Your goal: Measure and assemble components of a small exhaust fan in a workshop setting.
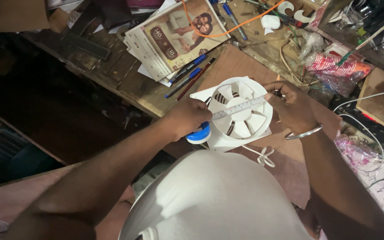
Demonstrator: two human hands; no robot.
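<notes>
Across white fan [241, 116], tape measure [238, 108], left hand [186, 116], right hand [292, 106]

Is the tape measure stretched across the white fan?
Yes, both hands hold the tape measure taut across the front of the white fan.

Both forearms are bare, no sleeves seen down to the wrists. A plain silver metal bangle [303, 132] is worn on the right wrist, just behind the right hand [292, 106]. A white garment [214, 195] is worn over the torso; nothing is worn on the left hand [187, 116].
</notes>
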